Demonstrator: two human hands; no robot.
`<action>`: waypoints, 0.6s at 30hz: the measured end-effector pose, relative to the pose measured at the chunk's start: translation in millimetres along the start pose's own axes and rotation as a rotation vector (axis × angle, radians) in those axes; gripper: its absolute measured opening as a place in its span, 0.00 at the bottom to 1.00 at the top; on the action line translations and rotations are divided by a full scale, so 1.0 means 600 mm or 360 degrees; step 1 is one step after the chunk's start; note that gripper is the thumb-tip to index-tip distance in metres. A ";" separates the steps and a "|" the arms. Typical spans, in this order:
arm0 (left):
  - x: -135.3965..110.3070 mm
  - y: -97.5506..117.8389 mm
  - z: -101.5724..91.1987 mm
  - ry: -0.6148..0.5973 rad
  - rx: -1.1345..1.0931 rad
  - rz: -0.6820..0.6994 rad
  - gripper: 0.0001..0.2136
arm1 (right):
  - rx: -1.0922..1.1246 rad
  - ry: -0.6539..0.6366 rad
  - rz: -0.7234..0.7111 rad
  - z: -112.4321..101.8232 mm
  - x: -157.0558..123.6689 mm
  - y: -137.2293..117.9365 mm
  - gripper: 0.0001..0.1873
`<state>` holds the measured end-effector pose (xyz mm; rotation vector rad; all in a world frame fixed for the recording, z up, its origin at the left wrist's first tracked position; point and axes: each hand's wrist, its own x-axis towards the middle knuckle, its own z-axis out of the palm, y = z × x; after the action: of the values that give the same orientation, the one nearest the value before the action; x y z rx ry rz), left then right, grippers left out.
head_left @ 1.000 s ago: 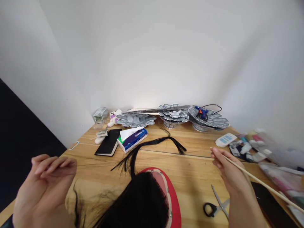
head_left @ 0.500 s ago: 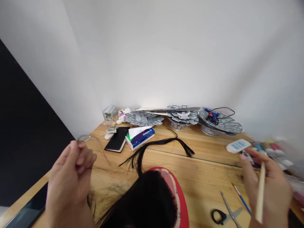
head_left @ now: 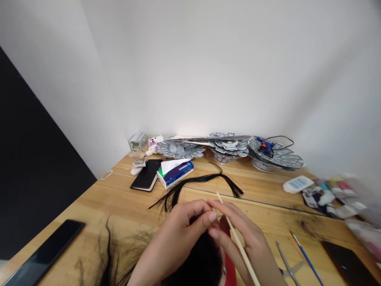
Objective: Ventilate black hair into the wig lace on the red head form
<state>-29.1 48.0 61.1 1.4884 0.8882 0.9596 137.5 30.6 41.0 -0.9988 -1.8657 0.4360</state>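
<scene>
Both hands meet over black wig (head_left: pixel 193 266) on red block (head_left: pixel 228 227), near edge of bench (head_left: pixel 262 186). Right hand (head_left: pixel 251 235) grips wooden stick (head_left: pixel 238 241); left hand (head_left: pixel 175 238) pinched shut beside it, contents unclear. Looks mid-work: loose hair bundle (head_left: pixel 196 180) lies apart, scissors (head_left: pixel 285 266) untouched

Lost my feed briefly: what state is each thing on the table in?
left hand, fingers curled on the wig, grip unclear
right hand, shut on the wooden stick
wooden stick, held slanting across the wig
wig, on a red base, under both hands
tissue box, open, a tissue sticking out
notebook, closed
left phone, screen dark
right phone, screen dark
glue gun, lying on the card craft
</scene>
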 end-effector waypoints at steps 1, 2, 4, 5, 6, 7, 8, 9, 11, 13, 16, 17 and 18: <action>0.001 -0.001 0.002 -0.0023 0.0018 -0.0014 0.12 | 0.0055 -0.0012 0.0072 -0.003 0.002 0.001 0.18; 0.001 -0.003 0.003 -0.0028 0.0043 -0.0031 0.12 | 0.0099 -0.0029 0.0160 -0.007 0.003 0.003 0.14; 0.001 -0.007 0.002 -0.0005 0.0094 -0.0069 0.11 | 0.0151 -0.0088 0.0317 -0.019 0.006 0.006 0.06; 0.001 -0.008 0.001 0.0009 0.0112 -0.0091 0.10 | 0.0155 -0.0126 0.0372 -0.025 0.006 0.008 0.06; 0.000 -0.010 0.000 0.0017 0.0125 -0.0115 0.08 | 0.0146 -0.0166 0.0414 -0.032 0.007 0.010 0.08; 0.000 -0.011 -0.001 0.0014 0.0132 -0.0140 0.06 | 0.0130 -0.0199 0.0448 -0.037 0.007 0.012 0.10; -0.001 -0.012 -0.002 -0.0008 0.0130 -0.0162 0.05 | 0.0114 -0.0219 0.0476 -0.042 0.007 0.014 0.11; -0.001 -0.012 -0.003 -0.0046 0.0125 -0.0182 0.04 | 0.0113 -0.0221 0.0503 -0.045 0.007 0.017 0.11; -0.002 -0.013 -0.005 -0.0152 0.0118 -0.0204 0.04 | 0.0195 -0.0164 0.0585 -0.049 0.007 0.022 0.11; -0.002 -0.014 -0.007 -0.0257 0.0105 -0.0210 0.06 | 0.0323 -0.0061 0.0676 -0.050 0.007 0.026 0.13; -0.001 -0.018 -0.012 -0.0342 0.0052 -0.0225 0.08 | 0.0446 0.0028 0.0745 -0.050 0.007 0.030 0.17; 0.000 -0.019 -0.013 -0.0346 0.0024 -0.0231 0.08 | 0.0468 0.0033 0.0749 -0.050 0.007 0.031 0.18; 0.000 -0.020 -0.015 -0.0337 -0.0003 -0.0236 0.08 | 0.0499 0.0038 0.0756 -0.051 0.007 0.032 0.19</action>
<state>-37.9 53.0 49.7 1.4700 0.8298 0.6804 171.5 42.4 45.8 -1.2164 -1.4680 0.9603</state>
